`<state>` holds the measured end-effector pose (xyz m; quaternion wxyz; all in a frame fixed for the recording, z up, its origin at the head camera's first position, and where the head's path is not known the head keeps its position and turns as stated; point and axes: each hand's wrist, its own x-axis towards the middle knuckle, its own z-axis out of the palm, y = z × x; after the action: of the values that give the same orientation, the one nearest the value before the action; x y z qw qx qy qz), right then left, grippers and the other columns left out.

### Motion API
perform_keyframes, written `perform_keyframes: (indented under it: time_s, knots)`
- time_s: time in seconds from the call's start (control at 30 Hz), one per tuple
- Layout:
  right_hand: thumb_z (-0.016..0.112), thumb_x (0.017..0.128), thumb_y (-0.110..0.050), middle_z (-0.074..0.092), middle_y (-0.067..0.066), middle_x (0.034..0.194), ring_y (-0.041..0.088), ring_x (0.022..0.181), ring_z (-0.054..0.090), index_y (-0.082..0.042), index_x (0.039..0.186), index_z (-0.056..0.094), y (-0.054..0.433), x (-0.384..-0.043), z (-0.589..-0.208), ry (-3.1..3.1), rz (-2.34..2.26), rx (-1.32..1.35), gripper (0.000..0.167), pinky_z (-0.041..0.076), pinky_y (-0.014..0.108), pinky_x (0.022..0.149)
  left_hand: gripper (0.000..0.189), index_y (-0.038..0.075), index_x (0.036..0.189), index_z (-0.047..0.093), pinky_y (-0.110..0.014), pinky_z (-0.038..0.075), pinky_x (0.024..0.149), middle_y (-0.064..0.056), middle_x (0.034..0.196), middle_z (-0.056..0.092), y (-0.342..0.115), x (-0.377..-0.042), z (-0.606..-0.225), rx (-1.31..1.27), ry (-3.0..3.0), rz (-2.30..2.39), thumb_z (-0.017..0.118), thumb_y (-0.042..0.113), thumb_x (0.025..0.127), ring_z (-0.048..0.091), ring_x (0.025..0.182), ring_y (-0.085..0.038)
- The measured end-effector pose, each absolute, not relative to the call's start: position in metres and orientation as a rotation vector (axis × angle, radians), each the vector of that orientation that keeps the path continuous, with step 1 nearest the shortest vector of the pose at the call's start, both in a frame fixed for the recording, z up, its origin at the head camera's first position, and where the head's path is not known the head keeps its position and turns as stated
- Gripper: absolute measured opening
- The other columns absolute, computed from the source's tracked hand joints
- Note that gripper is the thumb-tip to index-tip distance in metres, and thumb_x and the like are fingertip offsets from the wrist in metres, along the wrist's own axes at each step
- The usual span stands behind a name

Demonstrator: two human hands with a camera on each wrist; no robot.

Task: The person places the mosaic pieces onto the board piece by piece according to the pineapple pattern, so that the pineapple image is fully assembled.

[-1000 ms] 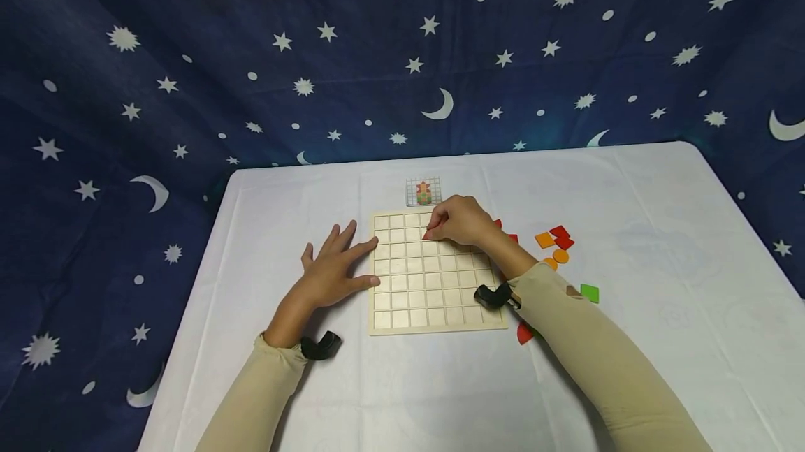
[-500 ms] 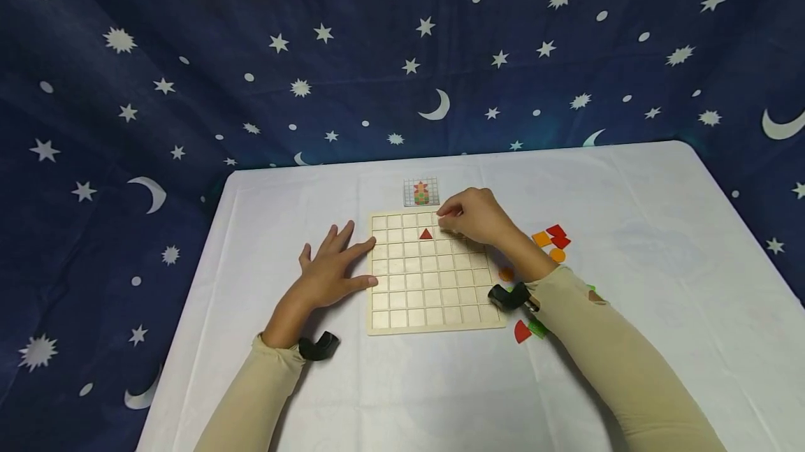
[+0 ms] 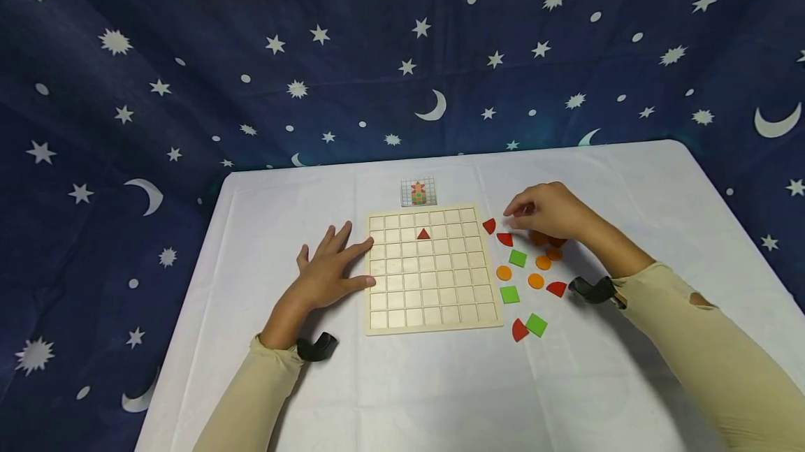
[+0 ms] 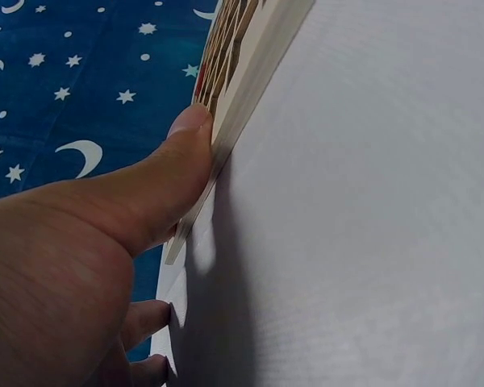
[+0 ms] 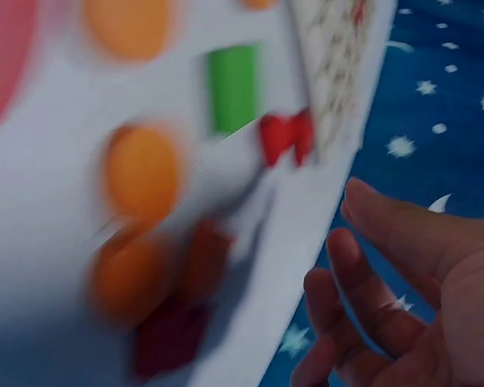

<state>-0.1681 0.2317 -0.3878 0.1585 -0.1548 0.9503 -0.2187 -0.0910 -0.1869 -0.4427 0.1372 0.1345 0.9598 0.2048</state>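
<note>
A square wooden grid board (image 3: pixel 434 330) lies on the white table, with one red triangle (image 3: pixel 423 234) in a cell of its second row. My left hand (image 3: pixel 330 274) is spread at the board's left edge, its thumb (image 4: pixel 192 121) against the rim in the left wrist view. Over the loose pieces to the right of the board hovers my right hand (image 3: pixel 547 211), fingers relaxed and holding nothing. Two red quarter-circle pieces (image 3: pixel 505 239) lie close to its fingertips. In the right wrist view the pieces are blurred, and a gap shows between thumb and fingers (image 5: pixel 345 251).
Green squares (image 3: pixel 510 294), orange discs (image 3: pixel 536 281) and more red pieces (image 3: pixel 556 289) are scattered right of the board. A small pattern card (image 3: pixel 418 192) lies behind it. A dark blue star-and-moon cloth (image 3: pixel 352 68) hangs behind the table.
The red triangle was let go on the board. My right hand then moved right, off the board and over the loose pieces. The left hand stays at the board's edge.
</note>
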Motion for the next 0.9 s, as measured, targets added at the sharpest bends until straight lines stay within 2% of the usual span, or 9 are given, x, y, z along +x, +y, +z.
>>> perform_keyframes:
  time_s: [0.13, 0.33, 0.7, 0.9]
  knots:
    - [0.082, 0.087, -0.018, 0.073, 0.003, 0.098, 0.019, 0.086, 0.059, -0.014, 0.106, 0.081, 0.256, -0.163, -0.4, 2.704, -0.534, -0.479, 0.02, 0.052, 0.036, 0.077, 0.077, 0.034, 0.155, 0.045, -0.082, 0.002, 0.111, -0.01, 0.173, 0.012, -0.187, -0.09, -0.443, 0.388, 2.78, 0.595, 0.075, 0.057, 0.087, 0.004, 0.159, -0.041]
    - [0.087, 0.081, -0.014, 0.069, -0.001, 0.092, 0.018, 0.083, 0.056, -0.013, 0.105, 0.081, 0.277, -0.159, -0.413, 2.719, -0.471, -0.557, 0.024, 0.052, 0.038, 0.08, 0.078, 0.034, 0.155, 0.045, -0.082, 0.001, 0.111, -0.01, 0.173, 0.012, -0.189, -0.09, -0.445, 0.386, 2.779, 0.595, 0.075, 0.057, 0.087, 0.004, 0.159, -0.041]
    - [0.089, 0.079, -0.015, 0.069, 0.0, 0.093, 0.022, 0.088, 0.056, -0.016, 0.099, 0.08, 0.287, -0.161, -0.425, 2.703, -0.657, -0.449, 0.021, 0.05, 0.036, 0.082, 0.077, 0.034, 0.155, 0.045, -0.082, 0.001, 0.111, -0.01, 0.173, 0.013, -0.189, -0.091, -0.445, 0.415, 2.782, 0.609, 0.074, 0.058, 0.087, 0.005, 0.159, -0.042]
    - [0.088, 0.081, -0.017, 0.069, -0.002, 0.086, 0.022, 0.088, 0.054, -0.019, 0.092, 0.075, 0.291, -0.163, -0.427, 2.652, -0.779, -0.439, 0.018, 0.047, 0.031, 0.079, 0.077, 0.034, 0.155, 0.045, -0.081, 0.001, 0.111, -0.009, 0.173, 0.012, -0.189, -0.091, -0.445, 0.404, 2.781, 0.606, 0.074, 0.057, 0.087, 0.004, 0.159, -0.041]
